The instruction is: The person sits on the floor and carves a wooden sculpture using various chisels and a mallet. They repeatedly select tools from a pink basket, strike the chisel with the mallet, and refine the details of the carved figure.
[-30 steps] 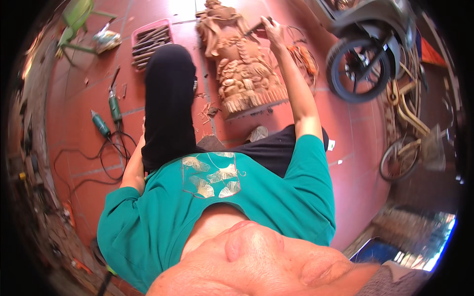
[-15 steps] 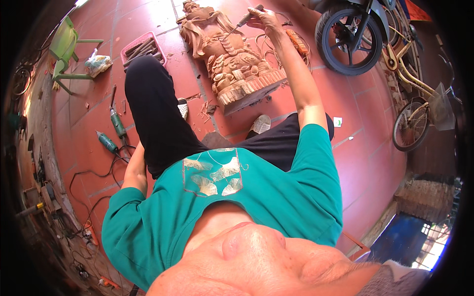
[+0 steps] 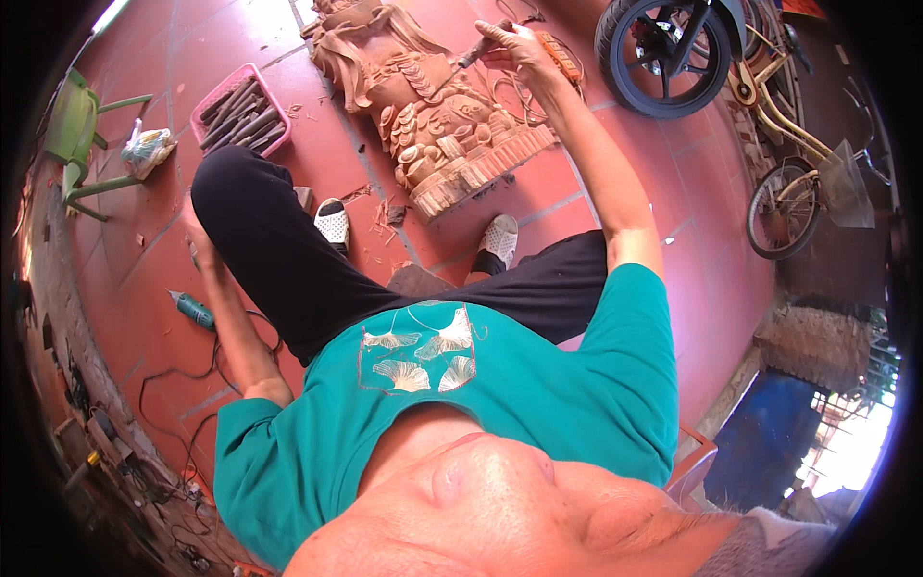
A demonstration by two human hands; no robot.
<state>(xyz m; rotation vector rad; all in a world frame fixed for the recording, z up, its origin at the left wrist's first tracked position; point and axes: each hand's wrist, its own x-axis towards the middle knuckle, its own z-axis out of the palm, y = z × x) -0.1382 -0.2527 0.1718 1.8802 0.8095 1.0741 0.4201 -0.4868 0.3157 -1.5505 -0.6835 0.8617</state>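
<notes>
In front of my feet, a brown carved wooden statue (image 3: 423, 111) lies on the tiled floor. My right hand (image 3: 519, 48) reaches over its right side, closed on a slim dark-handled carving tool (image 3: 476, 52) that points down at the carving. Beside my left knee, my left hand (image 3: 195, 226) hangs low at the left, its fingers mostly hidden; a bit of green shows beneath it, and I cannot make out whether it grips anything. A green power tool (image 3: 193, 311) with a cord lies on the floor close to my left forearm.
A pink basket (image 3: 279, 144) of chisel-like sticks stands beyond my left knee. Left of it are a plastic bag (image 3: 147, 149) and a green chair (image 3: 72, 130). A motorbike wheel (image 3: 663, 58) and a bicycle (image 3: 793, 207) stand at right. Cords (image 3: 178, 373) trail at left.
My left hand has reached forward past my knee to where the other green power tool lay. My right hand still holds the carving tool over the statue. The whole view has shifted slightly.
</notes>
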